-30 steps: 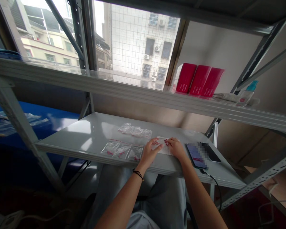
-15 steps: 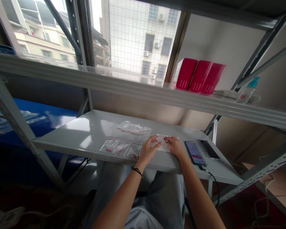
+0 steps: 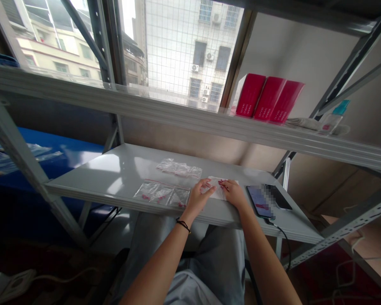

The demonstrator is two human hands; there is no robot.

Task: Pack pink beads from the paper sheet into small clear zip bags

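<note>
Pale grey steel shelving [image 3: 97, 176] stood before a wire-meshed window [image 3: 178, 55], and on its lower board the left hand [image 3: 198, 197] and right hand [image 3: 234, 194] lay close together but not touching, both on a flat pale packet [image 3: 219, 192]; whether either pinched it could not be told. Red-marked zip bags [image 3: 161, 195] sat in a row at 9 o'clock from the hands, a crumpled clear bag [image 3: 179, 168] at 11 o'clock, and a phone [image 3: 259, 201] at 3 o'clock.
</note>
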